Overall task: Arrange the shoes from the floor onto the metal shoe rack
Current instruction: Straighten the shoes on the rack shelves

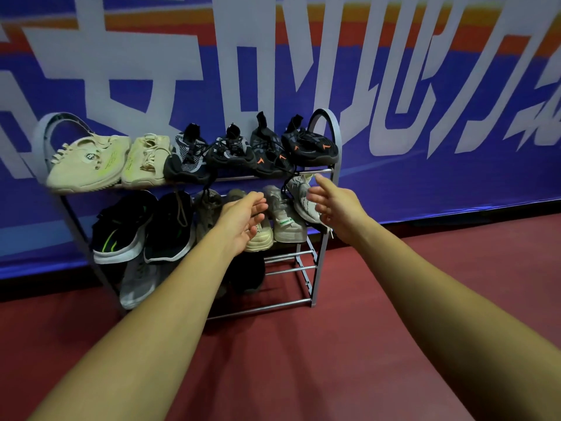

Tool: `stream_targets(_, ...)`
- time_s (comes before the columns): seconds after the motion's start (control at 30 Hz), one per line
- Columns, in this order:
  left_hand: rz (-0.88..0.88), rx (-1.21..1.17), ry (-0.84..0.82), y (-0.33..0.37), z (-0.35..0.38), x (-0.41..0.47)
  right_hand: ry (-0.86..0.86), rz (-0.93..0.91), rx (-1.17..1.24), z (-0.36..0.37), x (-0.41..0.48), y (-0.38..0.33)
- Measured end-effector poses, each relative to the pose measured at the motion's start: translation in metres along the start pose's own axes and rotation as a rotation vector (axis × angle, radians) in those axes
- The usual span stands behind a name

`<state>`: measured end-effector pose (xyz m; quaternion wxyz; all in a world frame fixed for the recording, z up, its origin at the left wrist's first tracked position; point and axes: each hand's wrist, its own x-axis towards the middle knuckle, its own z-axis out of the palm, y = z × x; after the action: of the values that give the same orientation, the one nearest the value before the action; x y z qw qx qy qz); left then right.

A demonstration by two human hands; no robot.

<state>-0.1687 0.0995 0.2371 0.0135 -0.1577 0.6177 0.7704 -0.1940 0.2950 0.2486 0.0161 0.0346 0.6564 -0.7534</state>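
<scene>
The metal shoe rack stands against the wall with three shelves. Its top shelf carries two beige shoes, two grey-black knit shoes and two black shoes with orange marks. On the middle shelf sit two black sneakers and several pale shoes. A grey shoe and a dark shoe lie on the bottom shelf. My left hand and my right hand hover in front of the middle shelf, fingers relaxed, holding nothing.
A blue banner with large white characters covers the wall behind the rack. Dark red floor stretches to the right and in front of the rack. The bottom shelf's right part shows bare bars.
</scene>
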Motion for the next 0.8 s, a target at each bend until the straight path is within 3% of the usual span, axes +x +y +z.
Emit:
stream_targets(0.37,0.026,0.063,0.092,-0.003,-0.055,-0.027,-0.164,0.074,-0.041,0.087,-0.024,0.024)
stream_targets(0.8,-0.030,0.097,0.341,-0.021,-0.192,-0.025,-0.315,0.160,-0.175,0.196,-0.045,0.075)
